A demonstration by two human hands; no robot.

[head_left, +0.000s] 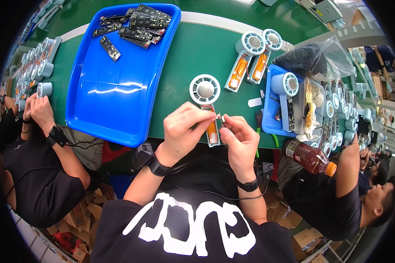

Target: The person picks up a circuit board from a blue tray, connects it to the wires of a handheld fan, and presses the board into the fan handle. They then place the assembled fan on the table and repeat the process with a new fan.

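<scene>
A light-blue handheld fan [205, 89] lies on the green bench in front of me, its round grille toward the far side. Its open handle shows an orange battery [212, 132] and thin red wires. Above the handle, my left hand [183, 130] is closed in a pinch on a small white connector with a bit of red [218, 116]. Close beside it, the fingertips of my right hand [240, 139] pinch a small white piece [223, 119], too small to name surely. The two pieces look almost touching; fingers partly hide them.
A large blue tray [114, 109] on the left holds several black circuit boards [140, 22]. Two more open fans [253, 43] lie at the far right. Beyond my right hand are a small blue tray [272, 118], a plastic bag and a bottle [309, 157]. Co-workers sit on both sides.
</scene>
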